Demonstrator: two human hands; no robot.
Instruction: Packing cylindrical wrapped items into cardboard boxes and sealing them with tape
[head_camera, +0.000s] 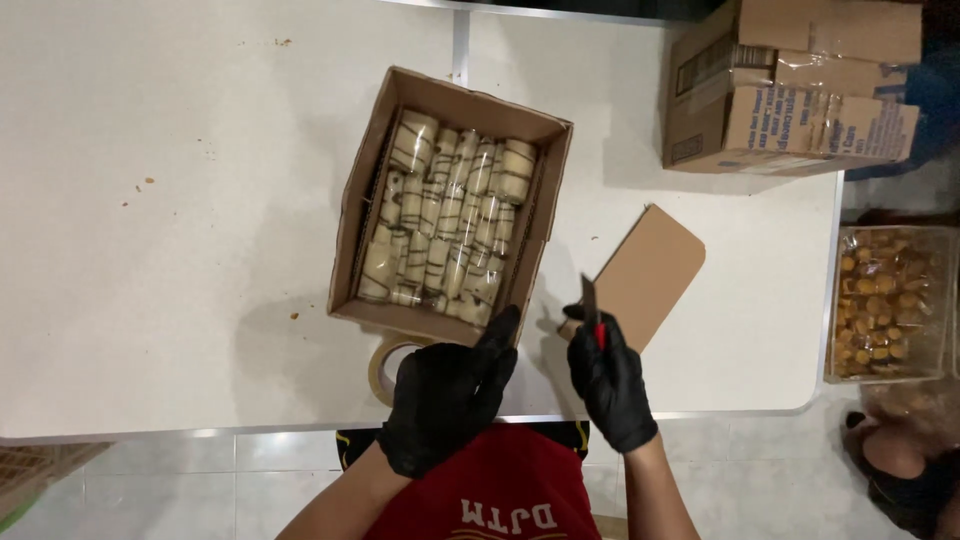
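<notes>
An open brown cardboard box (357, 215) sits on the white table (170, 250), filled with several cream-coloured rolls with dark stripes, wrapped in clear plastic (448, 220). My left hand (447, 395), in a black glove, rests against the box's near corner and lies over a roll of tape (383, 365). My right hand (605, 375), also gloved in black, grips a small red-handled utility knife (592, 310) with the blade pointing up, just right of the box.
A cut cardboard flap (650, 272) lies on the table beside my right hand. A larger closed carton (790, 95) stands at the back right. A clear tub of small golden pastries (890, 300) sits beyond the table's right edge.
</notes>
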